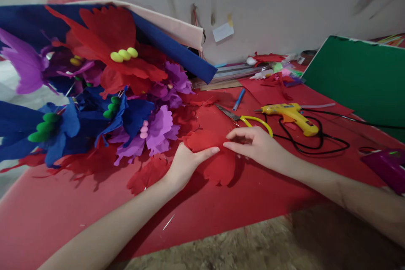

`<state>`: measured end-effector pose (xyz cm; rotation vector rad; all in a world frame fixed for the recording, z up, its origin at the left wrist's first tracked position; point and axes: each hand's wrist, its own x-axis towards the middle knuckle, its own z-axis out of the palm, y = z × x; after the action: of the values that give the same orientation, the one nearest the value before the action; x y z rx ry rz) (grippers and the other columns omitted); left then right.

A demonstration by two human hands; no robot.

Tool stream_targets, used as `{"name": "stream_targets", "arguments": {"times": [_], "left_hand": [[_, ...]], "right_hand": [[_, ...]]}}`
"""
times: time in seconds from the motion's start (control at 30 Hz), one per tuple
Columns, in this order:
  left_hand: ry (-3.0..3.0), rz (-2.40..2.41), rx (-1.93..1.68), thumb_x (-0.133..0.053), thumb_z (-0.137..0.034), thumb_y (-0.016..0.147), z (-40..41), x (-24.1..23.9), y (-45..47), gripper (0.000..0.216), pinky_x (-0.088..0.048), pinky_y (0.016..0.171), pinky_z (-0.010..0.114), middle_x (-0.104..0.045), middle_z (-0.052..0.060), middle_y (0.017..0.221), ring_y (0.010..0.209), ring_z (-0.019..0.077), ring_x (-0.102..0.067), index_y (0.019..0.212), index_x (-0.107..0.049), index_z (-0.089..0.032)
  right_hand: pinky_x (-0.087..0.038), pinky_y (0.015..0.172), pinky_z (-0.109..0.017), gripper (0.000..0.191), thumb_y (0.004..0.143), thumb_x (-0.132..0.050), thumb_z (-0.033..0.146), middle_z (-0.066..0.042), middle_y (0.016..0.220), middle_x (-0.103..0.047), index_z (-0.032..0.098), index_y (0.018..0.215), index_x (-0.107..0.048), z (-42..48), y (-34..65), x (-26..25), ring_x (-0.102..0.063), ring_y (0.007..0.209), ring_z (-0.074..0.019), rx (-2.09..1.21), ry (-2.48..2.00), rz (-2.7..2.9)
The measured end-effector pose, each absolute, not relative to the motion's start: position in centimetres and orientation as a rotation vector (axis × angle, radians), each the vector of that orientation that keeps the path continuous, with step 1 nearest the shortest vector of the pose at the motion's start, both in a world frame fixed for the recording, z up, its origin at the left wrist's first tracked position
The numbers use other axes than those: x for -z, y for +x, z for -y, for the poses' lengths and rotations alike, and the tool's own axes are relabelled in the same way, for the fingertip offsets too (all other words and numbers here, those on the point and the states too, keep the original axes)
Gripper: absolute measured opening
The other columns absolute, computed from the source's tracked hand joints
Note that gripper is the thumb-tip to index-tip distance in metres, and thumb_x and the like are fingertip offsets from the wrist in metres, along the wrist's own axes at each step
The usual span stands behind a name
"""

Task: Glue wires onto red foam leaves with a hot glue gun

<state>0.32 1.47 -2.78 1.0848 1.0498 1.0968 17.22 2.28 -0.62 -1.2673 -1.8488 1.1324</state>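
A red scalloped petal piece, thin like felt or foam sheet, is held above the table in front of me. My left hand grips it from the left, with the thumb lying across its top and the other fingers hidden underneath. At its right edge, my right hand has thumb and forefinger brought close together on the red material. Just beyond my right hand lie yellow-handled scissors, blades pointing left. Another red petal piece rests on the table beside my left wrist.
Large red, blue and purple sheet flowers crowd the left side. A yellow glue gun with a black cord lies right of the scissors. Behind is a blue pen. A green board leans at right, near a purple object.
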Motion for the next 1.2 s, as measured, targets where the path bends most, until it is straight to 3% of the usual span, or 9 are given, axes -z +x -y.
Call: {"name": "stream_targets", "arguments": {"times": [0.13, 0.27, 0.37, 0.5, 0.7, 0.87, 1.03, 1.13, 1.2], "left_hand": [[1.152, -1.044, -1.058, -0.074, -0.031, 0.059, -1.5, 2.8, 0.2, 0.037, -0.048, 0.081, 0.033, -0.067, 0.008, 0.099, 0.089, 0.0213, -0.062, 0.090, -0.063, -0.014], [1.199, -1.055, -1.034, -0.069, -0.035, 0.065, -1.6, 3.3, 0.1, 0.036, -0.049, 0.078, 0.032, -0.066, 0.009, 0.100, 0.088, 0.0214, -0.062, 0.092, -0.061, -0.013], [1.250, -1.089, -0.997, -0.066, -0.035, 0.067, -1.7, 3.5, 0.0, 0.028, -0.050, 0.070, 0.029, -0.067, 0.007, 0.091, 0.076, 0.0172, -0.063, 0.084, -0.061, -0.013], [1.324, -1.069, -0.912, -0.063, -0.033, 0.068, -1.4, 3.3, 0.0, 0.019, -0.048, 0.055, 0.024, -0.062, -0.001, 0.061, 0.050, 0.0108, -0.055, 0.069, -0.058, -0.015], [1.525, -1.032, -0.792, -0.065, -0.028, 0.065, -0.7, 3.4, 0.1, 0.014, -0.046, 0.058, 0.024, -0.063, 0.000, 0.062, 0.057, 0.0133, -0.056, 0.062, -0.060, -0.016], [1.647, -0.984, -0.709, -0.062, -0.031, 0.068, -0.6, 3.6, 0.0, 0.017, -0.047, 0.060, 0.026, -0.064, 0.002, 0.064, 0.060, 0.0151, -0.057, 0.064, -0.060, -0.015], [1.716, -0.936, -0.701, -0.055, -0.030, 0.073, -0.6, 3.4, -0.3, 0.016, -0.047, 0.064, 0.026, -0.064, 0.003, 0.071, 0.066, 0.0157, -0.057, 0.068, -0.058, -0.015], [1.740, -0.899, -0.698, -0.051, -0.029, 0.075, -0.7, 3.3, -0.4, 0.015, -0.047, 0.068, 0.027, -0.064, 0.004, 0.076, 0.072, 0.0172, -0.058, 0.070, -0.057, -0.016], [1.747, -0.877, -0.693, -0.049, -0.028, 0.075, -0.7, 3.3, -0.3, 0.014, -0.046, 0.071, 0.028, -0.064, 0.004, 0.077, 0.076, 0.0181, -0.059, 0.072, -0.056, -0.016]], "right_hand": [[-0.028, 0.037, -0.019, 0.022, 0.070, -0.052, 0.036, 0.005, 0.042, -0.045, 0.015, 0.072, -0.056, -2.8, 17.4, 0.8, -0.038, 0.035, -0.0052, -1.346, -1.419, 1.705], [-0.027, 0.036, -0.019, 0.020, 0.070, -0.053, 0.035, 0.005, 0.042, -0.046, 0.015, 0.072, -0.056, -3.5, 17.7, 0.9, -0.035, 0.033, -0.0044, -1.289, -1.492, 1.598], [-0.024, 0.036, -0.019, 0.023, 0.070, -0.051, 0.038, 0.005, 0.042, -0.044, 0.015, 0.073, -0.055, -4.3, 18.2, 1.0, -0.032, 0.034, -0.0043, -1.216, -1.472, 1.578], [-0.023, 0.040, -0.020, 0.021, 0.072, -0.049, 0.035, 0.006, 0.043, -0.040, 0.015, 0.070, -0.054, -6.1, 18.6, 0.8, -0.032, 0.038, -0.0037, -1.049, -1.411, 1.649], [-0.030, 0.048, -0.021, 0.011, 0.070, -0.051, 0.021, 0.005, 0.046, -0.044, 0.014, 0.065, -0.057, -10.1, 16.4, 0.4, -0.038, 0.043, -0.0050, -0.983, -1.422, 1.854], [-0.037, 0.063, -0.023, 0.012, 0.069, -0.050, 0.014, -0.004, 0.065, -0.059, 0.012, 0.066, -0.061, -13.3, 13.0, 1.7, -0.052, 0.063, -0.0106, -0.824, -1.462, 1.998], [-0.038, 0.075, -0.028, 0.024, 0.071, -0.052, 0.016, -0.012, 0.095, -0.062, 0.011, 0.094, -0.060, -13.3, 11.9, 1.6, -0.054, 0.086, -0.0171, -0.687, -1.456, 2.084], [-0.040, 0.066, -0.022, 0.020, 0.079, -0.045, 0.022, -0.006, 0.082, -0.065, 0.013, 0.088, -0.062, -11.6, 12.8, 0.8, -0.055, 0.070, -0.0098, -0.834, -1.363, 2.192], [-0.039, 0.054, -0.019, 0.029, 0.085, -0.038, 0.030, -0.003, 0.069, -0.064, 0.014, 0.082, -0.063, -10.2, 13.7, 0.3, -0.050, 0.053, -0.0060, -0.974, -1.321, 2.257]]}}
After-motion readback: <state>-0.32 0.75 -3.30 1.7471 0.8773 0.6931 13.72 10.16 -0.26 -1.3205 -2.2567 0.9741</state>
